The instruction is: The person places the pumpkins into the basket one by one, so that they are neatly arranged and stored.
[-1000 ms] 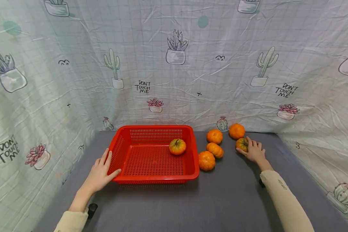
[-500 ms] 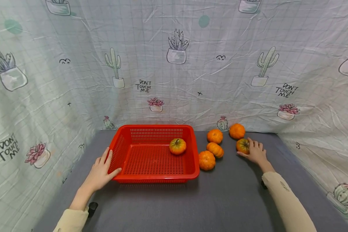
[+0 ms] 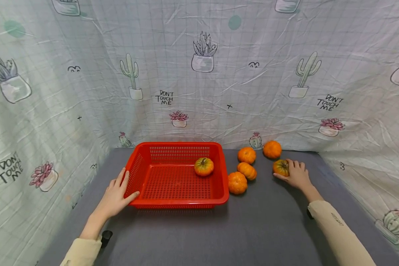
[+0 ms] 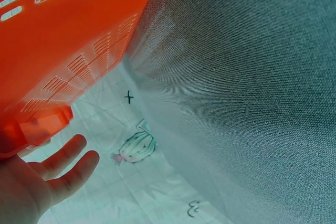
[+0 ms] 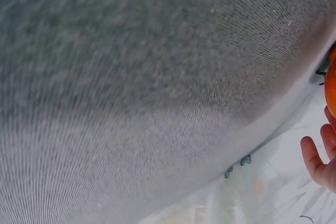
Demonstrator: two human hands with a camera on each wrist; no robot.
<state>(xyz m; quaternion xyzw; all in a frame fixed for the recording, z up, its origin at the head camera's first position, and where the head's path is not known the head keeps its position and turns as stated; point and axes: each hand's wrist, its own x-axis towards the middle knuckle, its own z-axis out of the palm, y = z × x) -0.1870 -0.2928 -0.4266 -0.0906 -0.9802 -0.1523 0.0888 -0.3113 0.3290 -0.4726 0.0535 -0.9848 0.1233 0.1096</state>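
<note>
Near the right end of the table, my right hand [image 3: 298,175] grips a small orange-and-green pumpkin [image 3: 280,167], thumb on its near side and fingers over its right side. Only an edge of that pumpkin [image 5: 331,90] and some fingertips [image 5: 311,153] enter the right wrist view. My left hand [image 3: 112,196] rests at the near left corner of a red plastic basket [image 3: 177,202], thumb over the rim. In the left wrist view two fingers [image 4: 73,174] extend straight beside the basket wall [image 4: 63,40]. One orange-green pumpkin [image 3: 204,167] sits inside, towards the right wall.
Between basket and right hand lie orange pumpkins: one by the basket's right wall [image 3: 237,183], a ribbed pumpkin [image 3: 247,171] and another pumpkin [image 3: 246,155] behind it. A further pumpkin [image 3: 272,149] is near the back edge. Printed cloth [image 3: 232,85] encloses the grey table [image 3: 193,236].
My right hand has shifted slightly to the right, and the small pumpkin in its grip moves with it, away from the pumpkin behind. The left hand and basket stay put.
</note>
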